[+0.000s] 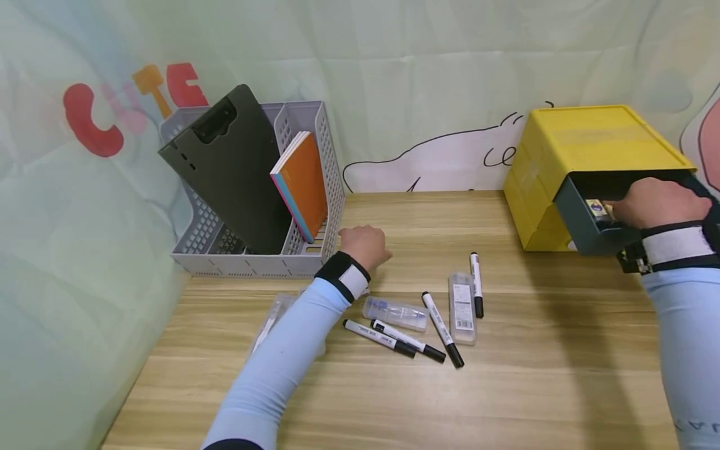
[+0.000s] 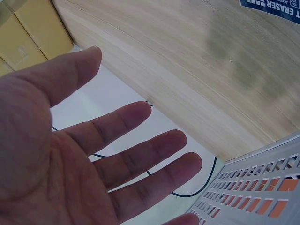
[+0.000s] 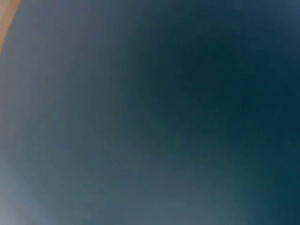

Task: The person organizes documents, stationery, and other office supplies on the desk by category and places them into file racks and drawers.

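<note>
My left hand (image 1: pixel 364 247) hovers over the table (image 1: pixel 540 375) beside the grey file organizer (image 1: pixel 332 181). In the left wrist view the fingers (image 2: pixel 154 150) are spread and the palm holds nothing. My right hand (image 1: pixel 660 203) reaches into the pulled-out dark grey drawer (image 1: pixel 579 219) of a yellow cabinet (image 1: pixel 613 134). A small white-and-yellow packet (image 1: pixel 596 209) lies in the drawer beside that hand. The right fingertips are hidden, and I cannot tell what they hold. The drawer's blurred dark wall (image 3: pixel 93 117) fills most of the right wrist view.
A black clipboard (image 1: pixel 242 169) and an orange notebook (image 1: pixel 306 181) stand in the organizer. Several markers (image 1: pixel 441 325) lie mid-table around two clear plastic cases, one flat (image 1: pixel 396 312) and one labelled (image 1: pixel 463 312). An eraser's blue label (image 2: pixel 276 7) shows in the left wrist view.
</note>
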### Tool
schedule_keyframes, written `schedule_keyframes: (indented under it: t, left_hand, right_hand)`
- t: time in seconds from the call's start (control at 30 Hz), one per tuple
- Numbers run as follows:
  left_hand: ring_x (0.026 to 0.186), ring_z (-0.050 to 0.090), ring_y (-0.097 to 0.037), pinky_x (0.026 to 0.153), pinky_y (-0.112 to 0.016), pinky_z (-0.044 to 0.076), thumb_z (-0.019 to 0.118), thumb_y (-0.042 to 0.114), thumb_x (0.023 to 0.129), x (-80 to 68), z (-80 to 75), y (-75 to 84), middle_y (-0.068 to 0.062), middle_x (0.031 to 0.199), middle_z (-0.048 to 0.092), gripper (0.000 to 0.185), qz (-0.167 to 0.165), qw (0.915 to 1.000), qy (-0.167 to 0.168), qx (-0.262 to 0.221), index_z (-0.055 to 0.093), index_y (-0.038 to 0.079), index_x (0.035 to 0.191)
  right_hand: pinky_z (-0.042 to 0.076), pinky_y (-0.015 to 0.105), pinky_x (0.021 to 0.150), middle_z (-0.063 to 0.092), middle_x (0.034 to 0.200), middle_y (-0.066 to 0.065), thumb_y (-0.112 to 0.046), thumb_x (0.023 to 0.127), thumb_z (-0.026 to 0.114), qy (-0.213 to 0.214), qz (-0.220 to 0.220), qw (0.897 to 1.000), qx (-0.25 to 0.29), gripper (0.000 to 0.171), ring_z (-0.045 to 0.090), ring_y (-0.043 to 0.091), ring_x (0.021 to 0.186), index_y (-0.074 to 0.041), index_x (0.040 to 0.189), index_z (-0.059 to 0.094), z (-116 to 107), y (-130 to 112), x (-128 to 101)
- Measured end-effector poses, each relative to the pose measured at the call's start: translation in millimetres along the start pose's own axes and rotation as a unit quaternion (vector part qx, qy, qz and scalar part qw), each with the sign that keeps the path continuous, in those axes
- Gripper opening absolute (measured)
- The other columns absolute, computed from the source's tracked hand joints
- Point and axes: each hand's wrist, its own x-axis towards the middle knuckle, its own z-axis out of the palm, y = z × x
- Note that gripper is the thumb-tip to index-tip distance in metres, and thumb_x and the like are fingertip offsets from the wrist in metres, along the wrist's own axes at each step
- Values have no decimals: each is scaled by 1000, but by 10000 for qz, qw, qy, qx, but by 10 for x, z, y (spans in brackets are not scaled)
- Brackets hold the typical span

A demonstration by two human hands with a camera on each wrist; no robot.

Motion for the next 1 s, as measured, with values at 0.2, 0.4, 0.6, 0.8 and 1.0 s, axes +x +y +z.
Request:
schedule_keyframes:
  t: [0.2, 0.4, 0.6, 0.8, 1.0]
  left_hand:
    - [102, 67, -31, 99, -61, 41, 63, 50, 94, -8, 12, -16, -11, 109, 72, 44, 10, 10000, -19, -20, 76, 11, 111]
    - [102, 67, -31, 96, -59, 43, 64, 48, 94, -14, 3, -57, -12, 110, 72, 43, 27, 10000, -16, -41, 75, 10, 112]
    - [97, 67, -27, 87, -51, 50, 69, 42, 93, -17, -35, -138, -9, 105, 73, 35, 194, 9998, -7, 17, 75, 10, 107]
    - [92, 67, -24, 81, -46, 52, 75, 33, 88, -70, -27, -194, -8, 102, 73, 28, 296, 9994, -90, -121, 76, 9, 102]
    - [86, 67, -24, 76, -43, 54, 79, 27, 84, -119, 60, -235, -8, 97, 73, 23, 368, 9992, -107, -83, 76, 8, 96]
  right_hand:
    - [42, 67, 81, 51, 83, 34, -21, 88, 54, 161, -244, 9995, -112, 40, 49, 50, 85, 18, 89, 50, 10, 22, -14]
    - [44, 59, 69, 50, 78, 30, -18, 84, 54, 302, -296, 9991, 96, 33, 50, 46, 77, 14, 87, 49, 11, 27, -28]
    - [40, 52, 62, 48, 70, 24, -20, 86, 50, 373, -199, 9988, 228, 35, 49, 42, 70, 12, 75, 51, -30, -7, -79]
    - [37, 49, 60, 48, 59, 16, -21, 94, 46, 637, -602, 9949, 495, 41, 48, 39, 65, -1, 58, 50, -97, -159, -217]
    - [35, 46, 57, 45, 56, 12, -27, 100, 46, 868, -980, 9904, 451, 46, 47, 37, 62, -2, 61, 54, -138, -426, -364]
